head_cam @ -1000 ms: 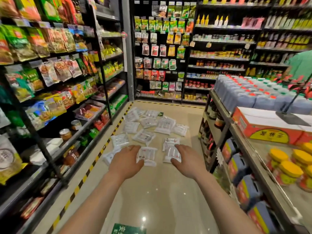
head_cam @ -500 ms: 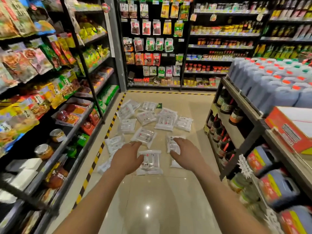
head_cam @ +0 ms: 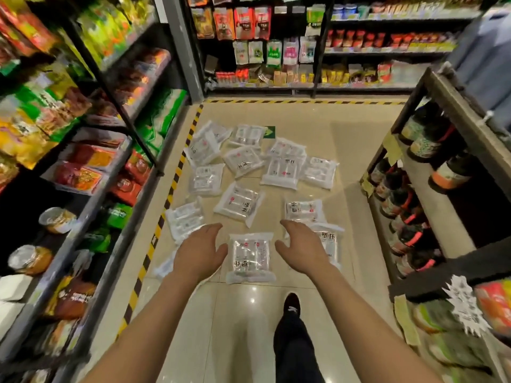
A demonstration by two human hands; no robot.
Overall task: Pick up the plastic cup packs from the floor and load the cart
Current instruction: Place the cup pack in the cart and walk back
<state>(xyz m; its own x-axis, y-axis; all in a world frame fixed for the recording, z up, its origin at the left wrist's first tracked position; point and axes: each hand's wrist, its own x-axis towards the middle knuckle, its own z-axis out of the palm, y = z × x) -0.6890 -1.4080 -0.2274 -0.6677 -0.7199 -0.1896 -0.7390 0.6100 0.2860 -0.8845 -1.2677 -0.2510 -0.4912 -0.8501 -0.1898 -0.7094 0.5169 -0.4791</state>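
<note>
Fourteen packs point(head_cam: 250, 257) on the floor point(head_cam: 249, 327), as near as I can count; a few overlap, and one is half hidden by the left hand point(head_cam: 197, 251). Two hands are out, the right hand point(head_cam: 302, 248) being the other. One shoe point(head_cam: 291, 304) shows, on one dark leg point(head_cam: 293, 352). One green sticker point(head_cam: 268, 131). Two lines of striped tape point(head_cam: 177, 172). Two jars point(head_cam: 56, 219) on the left shelf point(head_cam: 91, 205). The bottles point(head_cam: 409, 236) on the right are too blurred to count.

Black characters, apparently 塑杯, mark the clear cup packs point(head_cam: 251, 257) scattered on the shop floor point(head_cam: 351, 150); print on the shelf packets point(head_cam: 243, 20) is too blurred to read.
</note>
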